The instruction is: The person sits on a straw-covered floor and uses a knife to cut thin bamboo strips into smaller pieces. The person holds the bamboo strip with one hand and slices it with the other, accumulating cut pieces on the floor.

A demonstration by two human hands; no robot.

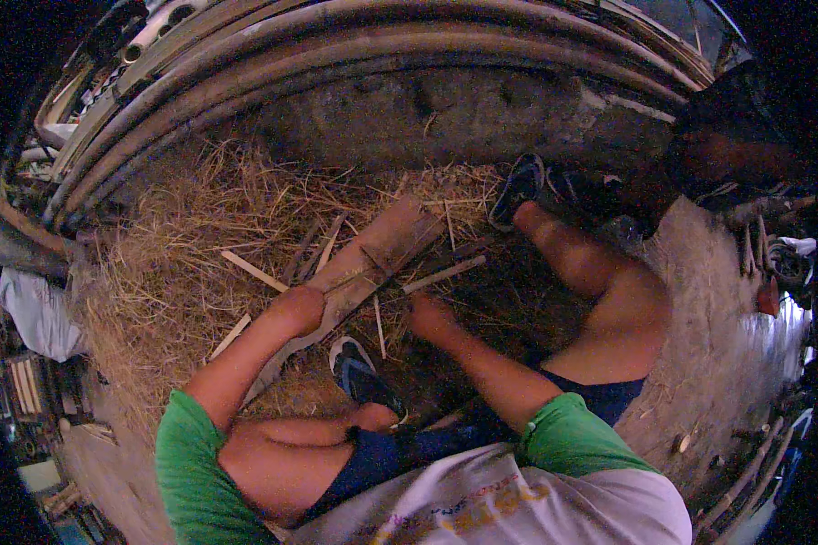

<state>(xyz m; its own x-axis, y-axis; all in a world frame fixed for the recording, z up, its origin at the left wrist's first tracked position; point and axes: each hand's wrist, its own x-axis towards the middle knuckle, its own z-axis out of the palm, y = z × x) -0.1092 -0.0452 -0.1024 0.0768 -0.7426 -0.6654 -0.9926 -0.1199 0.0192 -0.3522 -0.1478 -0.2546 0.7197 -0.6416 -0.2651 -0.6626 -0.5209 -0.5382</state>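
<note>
A long wooden board (386, 238) slants across the space between my legs, its far end over the straw. My left hand (302, 311) is closed in a fist at the board's left edge; a thin light sliver seems to come out of it across the board, too blurred to name. To the right of the board, my right hand (430, 318) is closed too, and what its fingers hold is hidden. A pale wood strip (443, 274) lies just beyond that fist; whether they touch I cannot tell. Another thin strip (379, 327) is between my hands, and a pale strip (253, 270) is left of the board.
Loose straw and shavings (182, 245) cover the ground to the left. Long bent poles (354, 45) lie along a low wall (373, 118) at the back. My sandalled foot (359, 368) is near the board. Dark cloth (727, 136) hangs at the far right; a white sack (41, 313) is at left.
</note>
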